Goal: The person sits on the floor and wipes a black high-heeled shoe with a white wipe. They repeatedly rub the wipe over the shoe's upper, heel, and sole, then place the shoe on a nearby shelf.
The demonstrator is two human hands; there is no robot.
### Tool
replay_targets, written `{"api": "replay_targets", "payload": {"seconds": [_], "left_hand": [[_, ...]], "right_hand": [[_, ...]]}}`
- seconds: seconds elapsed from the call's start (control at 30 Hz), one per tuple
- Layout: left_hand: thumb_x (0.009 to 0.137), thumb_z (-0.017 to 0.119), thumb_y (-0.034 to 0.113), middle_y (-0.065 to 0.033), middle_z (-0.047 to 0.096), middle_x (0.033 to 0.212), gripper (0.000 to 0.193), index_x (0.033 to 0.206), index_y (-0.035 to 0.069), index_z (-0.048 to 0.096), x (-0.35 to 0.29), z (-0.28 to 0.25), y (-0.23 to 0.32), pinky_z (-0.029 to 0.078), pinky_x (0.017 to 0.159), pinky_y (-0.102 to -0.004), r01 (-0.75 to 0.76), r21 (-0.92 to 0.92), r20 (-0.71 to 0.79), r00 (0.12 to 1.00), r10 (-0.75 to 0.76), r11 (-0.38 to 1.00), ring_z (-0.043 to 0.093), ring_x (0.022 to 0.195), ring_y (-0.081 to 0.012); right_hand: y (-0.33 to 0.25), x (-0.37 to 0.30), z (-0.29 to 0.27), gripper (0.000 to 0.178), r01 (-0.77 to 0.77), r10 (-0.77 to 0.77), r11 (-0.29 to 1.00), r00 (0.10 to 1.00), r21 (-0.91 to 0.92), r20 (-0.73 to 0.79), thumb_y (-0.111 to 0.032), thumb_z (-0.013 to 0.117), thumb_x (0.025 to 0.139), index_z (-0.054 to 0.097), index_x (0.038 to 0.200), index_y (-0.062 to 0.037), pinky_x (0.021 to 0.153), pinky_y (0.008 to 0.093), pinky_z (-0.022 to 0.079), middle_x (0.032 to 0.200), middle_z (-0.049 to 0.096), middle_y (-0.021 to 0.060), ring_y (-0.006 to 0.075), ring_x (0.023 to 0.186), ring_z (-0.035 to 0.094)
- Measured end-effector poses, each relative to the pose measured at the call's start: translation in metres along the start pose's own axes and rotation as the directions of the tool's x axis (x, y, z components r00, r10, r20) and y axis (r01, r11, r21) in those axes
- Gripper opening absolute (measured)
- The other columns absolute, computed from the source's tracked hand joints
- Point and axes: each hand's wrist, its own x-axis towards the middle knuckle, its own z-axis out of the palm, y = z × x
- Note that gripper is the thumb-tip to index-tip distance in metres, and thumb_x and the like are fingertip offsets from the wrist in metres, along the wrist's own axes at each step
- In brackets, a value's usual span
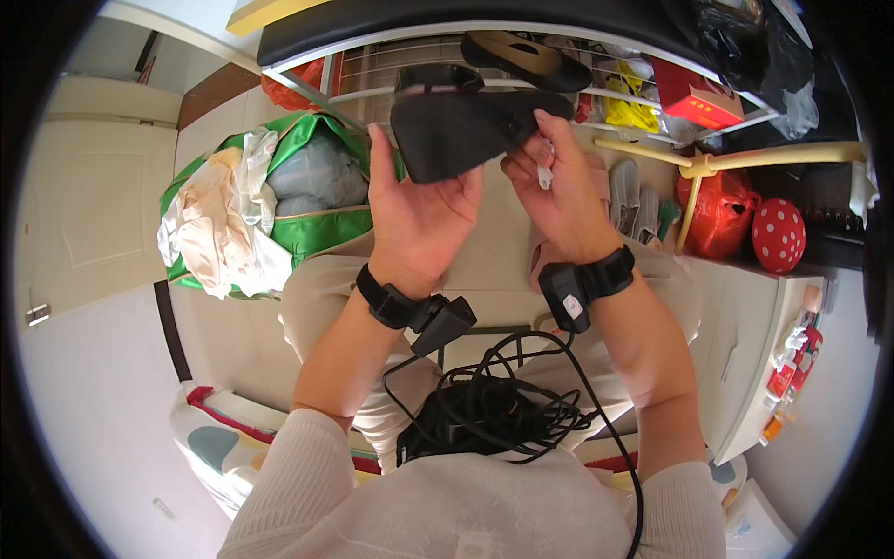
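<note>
A black shoe (466,135) is held up in front of the shoe rack, its wide end to the left and its tapered end to the right. My left hand (424,214) grips the wide end, thumb along its left edge and the other fingers largely hidden beneath it. With thumb and fingers closed, my right hand (563,191) pinches the tapered end. A small crumpled white tissue (546,175) sticks out between the right fingers. Just behind, a black shoe with a tan insole (521,63) lies on the rack.
The wire rack (363,56) stands under a black padded bench top (466,23), with a red box (694,98) at its right. An open green bag of clothes (321,238) sits left. Grey shoes (626,196) rest right, near a yellow pole (745,160). Black cables (512,391) lie on my lap.
</note>
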Motion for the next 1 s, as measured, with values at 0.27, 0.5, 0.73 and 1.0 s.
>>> {"api": "replay_targets", "payload": {"seconds": [0.27, 0.5, 0.73, 1.0], "left_hand": [[0.107, 0.063, 0.038, -0.0170, 0.070, 0.123, 0.043, 0.116, -0.004, 0.068, 0.001, 0.000, -0.012, 0.052, 0.111, -0.0401, -0.164, 0.562, 0.008, 0.981, 0.193, 0.811, 0.067, 0.122, -0.0284], [0.108, 0.061, 0.027, -0.0189, 0.074, 0.119, 0.032, 0.107, -0.003, 0.072, -0.002, -0.010, -0.008, 0.053, 0.109, -0.0403, -0.158, 0.659, -0.017, 0.974, 0.224, 0.735, 0.070, 0.119, -0.0298], [0.105, 0.066, 0.020, -0.0189, 0.076, 0.111, 0.026, 0.101, -0.004, 0.073, 0.000, -0.016, -0.001, 0.056, 0.105, -0.0392, -0.165, 0.557, -0.037, 0.974, 0.222, 0.814, 0.074, 0.111, -0.0302], [0.104, 0.067, 0.017, -0.0120, 0.076, 0.107, 0.022, 0.109, -0.004, 0.072, -0.002, -0.014, 0.005, 0.059, 0.098, -0.0361, -0.253, 0.758, 0.005, 0.924, 0.383, 0.601, 0.075, 0.103, -0.0232]], "right_hand": [[0.007, -0.006, 0.015, 0.030, 0.074, -0.099, 0.986, 0.980, -0.147, -0.174, -0.021, 0.065, 0.103, 0.051, 0.077, -0.0155, 0.061, 0.0279, 0.033, 0.066, 0.047, -0.0058, 0.0071, 0.062, 0.041], [0.005, -0.017, 0.008, 0.030, -0.019, -0.029, 0.962, 0.985, -0.272, -0.171, -0.021, 0.064, 0.104, 0.052, 0.077, -0.0138, 0.063, 0.0276, 0.035, 0.067, 0.049, -0.0054, 0.0071, 0.064, 0.043], [0.000, -0.032, 0.027, 0.024, -0.082, 0.011, 0.881, 0.988, -0.467, -0.154, -0.027, 0.063, 0.106, 0.065, 0.094, -0.0060, 0.067, 0.0251, 0.042, 0.076, 0.057, -0.0023, 0.0078, 0.070, 0.052], [-0.046, -0.040, 0.034, 0.008, 0.235, -0.292, 0.221, 0.942, -0.947, 0.166, -0.010, 0.075, 0.096, 0.071, 0.100, -0.0046, 0.077, 0.0231, 0.049, 0.090, 0.067, -0.0029, 0.0053, 0.086, 0.060]]}}
